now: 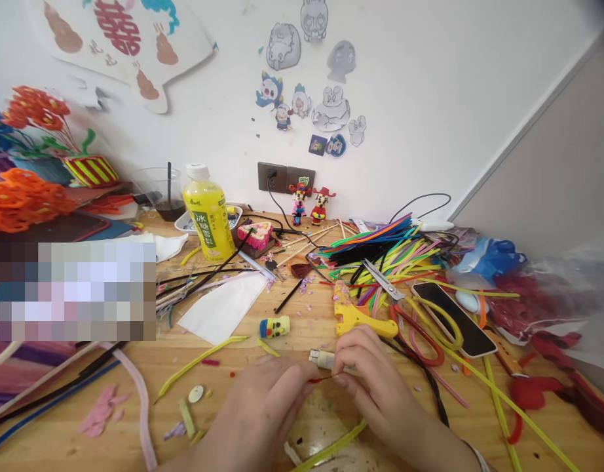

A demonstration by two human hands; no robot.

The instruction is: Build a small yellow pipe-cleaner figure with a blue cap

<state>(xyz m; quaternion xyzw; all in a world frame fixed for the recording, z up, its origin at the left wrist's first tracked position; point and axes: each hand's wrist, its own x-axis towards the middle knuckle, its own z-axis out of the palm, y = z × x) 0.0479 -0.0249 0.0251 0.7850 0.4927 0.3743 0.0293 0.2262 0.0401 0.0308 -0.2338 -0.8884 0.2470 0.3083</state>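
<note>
Two hands reach in from the near edge, backs up and wrists apart, their fingertips converging just above the surface [306, 331]. The left hand [267, 400] curls inward and pinches one end of a short red strand [314, 380]; the right hand [365, 373] pinches the other end between thumb and forefinger — so the strand spans the small gap between them. Beyond lie one small yellow-and-blue cylinder [274, 327], one yellow-handled tool [365, 321], one pair of scissors [386, 283] and one phone [454, 319]. Farther off stand one yellow bottle [209, 223] and — against the wall [410, 98] — two figurines [321, 208], side by side.
</note>
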